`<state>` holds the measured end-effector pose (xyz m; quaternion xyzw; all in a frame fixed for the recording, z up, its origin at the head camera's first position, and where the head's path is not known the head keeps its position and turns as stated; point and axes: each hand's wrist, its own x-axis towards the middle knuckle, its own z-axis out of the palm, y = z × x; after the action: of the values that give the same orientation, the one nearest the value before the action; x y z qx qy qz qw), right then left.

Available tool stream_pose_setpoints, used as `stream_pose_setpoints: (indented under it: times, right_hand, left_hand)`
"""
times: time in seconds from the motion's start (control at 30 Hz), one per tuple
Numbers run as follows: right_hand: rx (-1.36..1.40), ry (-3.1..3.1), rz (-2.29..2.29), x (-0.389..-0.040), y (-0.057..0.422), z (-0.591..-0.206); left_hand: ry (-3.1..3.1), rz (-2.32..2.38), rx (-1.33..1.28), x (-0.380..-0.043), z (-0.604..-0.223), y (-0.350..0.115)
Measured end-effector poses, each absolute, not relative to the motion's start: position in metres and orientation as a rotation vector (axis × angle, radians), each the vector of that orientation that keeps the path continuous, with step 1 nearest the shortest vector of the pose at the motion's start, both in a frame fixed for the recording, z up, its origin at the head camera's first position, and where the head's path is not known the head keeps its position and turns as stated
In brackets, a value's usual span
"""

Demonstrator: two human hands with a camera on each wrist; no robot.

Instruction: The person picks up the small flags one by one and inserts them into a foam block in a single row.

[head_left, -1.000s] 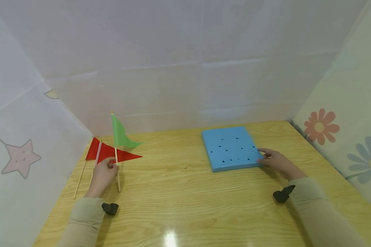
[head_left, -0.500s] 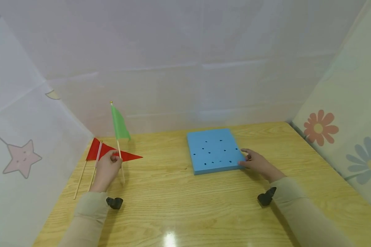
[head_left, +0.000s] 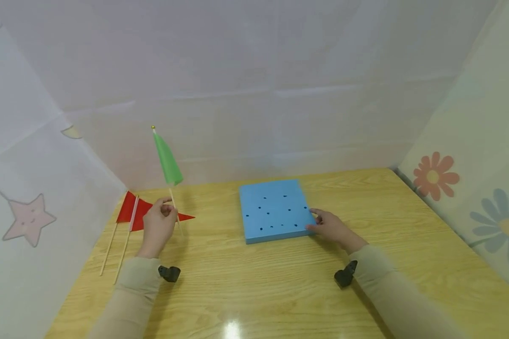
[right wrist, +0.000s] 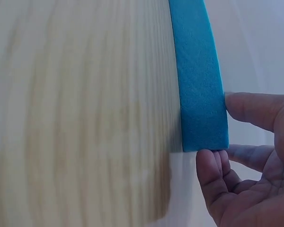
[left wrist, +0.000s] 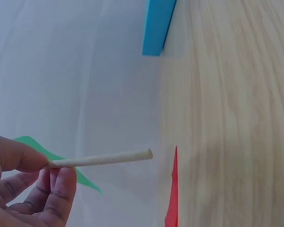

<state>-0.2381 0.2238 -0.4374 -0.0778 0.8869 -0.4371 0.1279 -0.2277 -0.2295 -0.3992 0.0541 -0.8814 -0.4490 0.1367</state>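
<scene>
My left hand pinches the wooden stick of a green flag between thumb and fingers. In the head view the flag stands tilted, cloth up, and in the left wrist view the stick's bare end points out from the fingertips. Two red flags lie on the table beside and behind that hand, which hides part of them. My right hand is at the right edge of a square blue board with several small holes. Its thumb rests on the top face, while its fingers press against the side.
The wooden table reaches back to a pale cloth wall. Patterned side walls stand left and right, with a star and flowers. Small black devices sit on both sleeves.
The blue board has slid left with my right hand against it. My left hand has raised the green flag and brought it rightward, its stick tilting more. The red flags stay in place.
</scene>
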Motion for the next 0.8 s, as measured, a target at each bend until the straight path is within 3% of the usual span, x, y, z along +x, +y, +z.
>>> stream_pose_setpoints:
  times: [0.8]
  right_hand:
    - [-0.252,2.711,-1.111,-0.238,0.156,-0.44]
  left_hand:
    - [-2.315,-1.436,0.034,-0.239,-0.393,-0.188]
